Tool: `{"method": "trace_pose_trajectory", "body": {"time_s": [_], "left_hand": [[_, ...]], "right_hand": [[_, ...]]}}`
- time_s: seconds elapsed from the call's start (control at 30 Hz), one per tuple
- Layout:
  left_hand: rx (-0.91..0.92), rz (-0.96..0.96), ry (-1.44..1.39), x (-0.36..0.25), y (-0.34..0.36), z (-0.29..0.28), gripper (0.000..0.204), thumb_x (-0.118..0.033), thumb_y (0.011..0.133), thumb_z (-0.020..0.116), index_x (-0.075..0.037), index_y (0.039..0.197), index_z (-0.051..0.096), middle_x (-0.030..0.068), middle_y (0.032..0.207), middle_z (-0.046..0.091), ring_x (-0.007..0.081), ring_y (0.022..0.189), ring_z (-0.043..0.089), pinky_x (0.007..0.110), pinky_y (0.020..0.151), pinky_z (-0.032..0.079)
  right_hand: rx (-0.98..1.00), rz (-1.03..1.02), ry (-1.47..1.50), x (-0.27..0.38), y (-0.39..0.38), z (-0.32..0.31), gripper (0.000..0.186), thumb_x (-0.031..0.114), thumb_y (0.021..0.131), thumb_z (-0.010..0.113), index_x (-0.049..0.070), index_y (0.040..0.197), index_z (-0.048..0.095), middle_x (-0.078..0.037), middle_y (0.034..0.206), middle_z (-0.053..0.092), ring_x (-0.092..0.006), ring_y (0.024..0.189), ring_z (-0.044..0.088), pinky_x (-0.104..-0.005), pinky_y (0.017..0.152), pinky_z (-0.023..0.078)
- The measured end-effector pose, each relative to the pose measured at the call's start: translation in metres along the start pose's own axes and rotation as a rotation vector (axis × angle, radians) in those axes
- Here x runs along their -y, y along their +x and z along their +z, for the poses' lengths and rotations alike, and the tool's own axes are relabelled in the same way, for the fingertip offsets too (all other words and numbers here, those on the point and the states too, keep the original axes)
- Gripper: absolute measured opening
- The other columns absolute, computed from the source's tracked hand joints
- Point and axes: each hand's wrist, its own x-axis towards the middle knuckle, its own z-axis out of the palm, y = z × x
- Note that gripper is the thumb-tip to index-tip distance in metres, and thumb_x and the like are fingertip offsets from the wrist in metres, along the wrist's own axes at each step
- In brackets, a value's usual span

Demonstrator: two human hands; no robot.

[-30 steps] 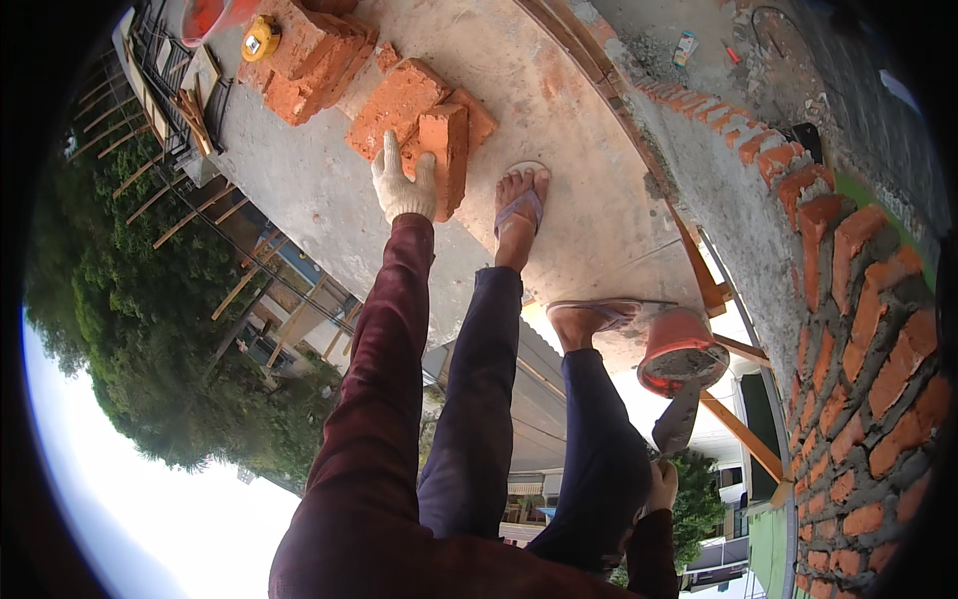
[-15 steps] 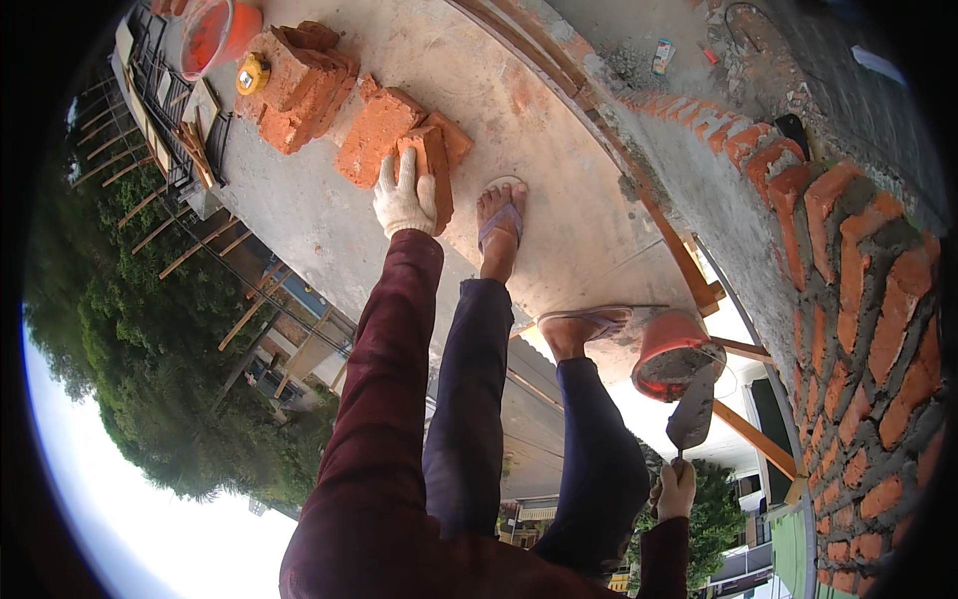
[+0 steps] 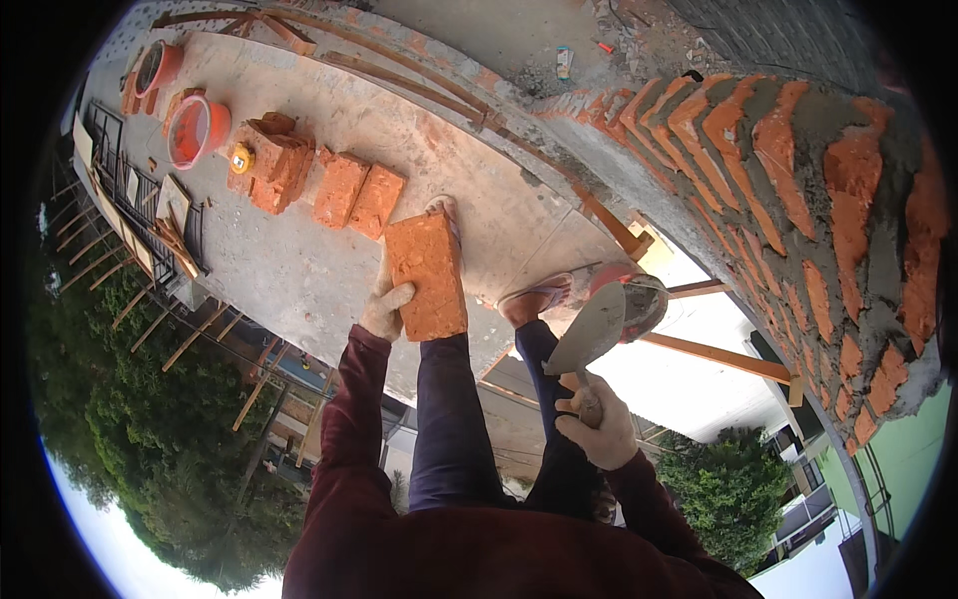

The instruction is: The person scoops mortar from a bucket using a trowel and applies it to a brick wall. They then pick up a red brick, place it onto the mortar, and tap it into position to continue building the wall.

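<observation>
My left hand [image 3: 385, 309], in a pale glove, grips one red brick [image 3: 428, 275] by its long edge and holds it up in front of my knees. My right hand [image 3: 599, 424], also gloved, is closed round the handle of a grey steel trowel [image 3: 591, 334] whose blade points up toward an orange bucket [image 3: 639, 299] beside my right sandal. Two loose bricks [image 3: 359, 195] and a rough pile of bricks [image 3: 274, 160] lie on the concrete slab [image 3: 299, 270] further out. On the right rises a curved brick wall [image 3: 798, 180] with grey mortar joints.
Two orange buckets [image 3: 195, 130] and a yellow tape measure [image 3: 240, 158] stand at the slab's far end. Wooden battens [image 3: 718, 359] run along the wall's foot. The slab's left edge drops off to scaffolding poles, trees and buildings below.
My left hand has lifted a brick off the pile and brought it toward me. My right hand has raised the trowel higher, and the wall now fills more of the right side.
</observation>
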Motion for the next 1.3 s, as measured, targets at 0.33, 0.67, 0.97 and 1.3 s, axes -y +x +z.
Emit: {"method": "trace_pose_trajectory", "body": {"time_s": [0.33, 0.67, 0.97, 1.3], "left_hand": [[0.537, -0.210, 0.006, -0.038, -0.177, 0.357, 0.100, -0.031, 0.094, 0.077, -0.004, 0.168, 0.017, 0.0171, 0.166, 0.035, 0.0318, 0.151, 0.040, 0.044, 0.122, 0.038], [0.593, 0.308, 1.122, -0.088, -0.220, 0.520, 0.123, -0.039, 0.075, 0.090, 0.007, 0.164, 0.020, 0.0287, 0.151, 0.050, 0.0368, 0.141, 0.051, 0.044, 0.118, 0.042], [1.206, 0.995, 1.740, -0.224, -0.169, 0.659, 0.125, -0.046, 0.064, 0.094, -0.011, 0.167, 0.032, 0.0233, 0.129, 0.056, 0.0374, 0.120, 0.061, 0.041, 0.108, 0.049], [1.218, 1.103, 2.215, -0.234, -0.051, 0.705, 0.124, -0.046, 0.060, 0.088, -0.024, 0.168, 0.031, 0.0247, 0.132, 0.055, 0.0422, 0.124, 0.059, 0.047, 0.104, 0.051]], "right_hand": [[-0.471, -0.434, 0.063, 0.114, -0.200, -0.023, 0.084, 0.009, 0.085, 0.081, -0.006, 0.157, 0.040, -0.002, 0.103, 0.060, -0.0120, 0.094, 0.061, -0.0275, 0.088, 0.054], [-0.817, -0.775, 0.411, 0.169, -0.269, -0.032, 0.054, 0.005, 0.085, 0.076, -0.004, 0.136, 0.061, -0.008, 0.119, 0.070, -0.0160, 0.111, 0.066, -0.0328, 0.097, 0.052], [-0.972, -0.807, 0.839, 0.164, -0.311, -0.056, 0.041, -0.001, 0.090, 0.063, -0.008, 0.130, 0.056, -0.023, 0.125, 0.067, -0.0310, 0.111, 0.071, -0.0385, 0.095, 0.061], [-1.343, -0.344, 0.991, -0.001, -0.274, 0.044, 0.041, 0.004, 0.088, 0.071, -0.012, 0.123, 0.058, -0.016, 0.107, 0.065, -0.0273, 0.092, 0.073, -0.0364, 0.082, 0.065]]}}
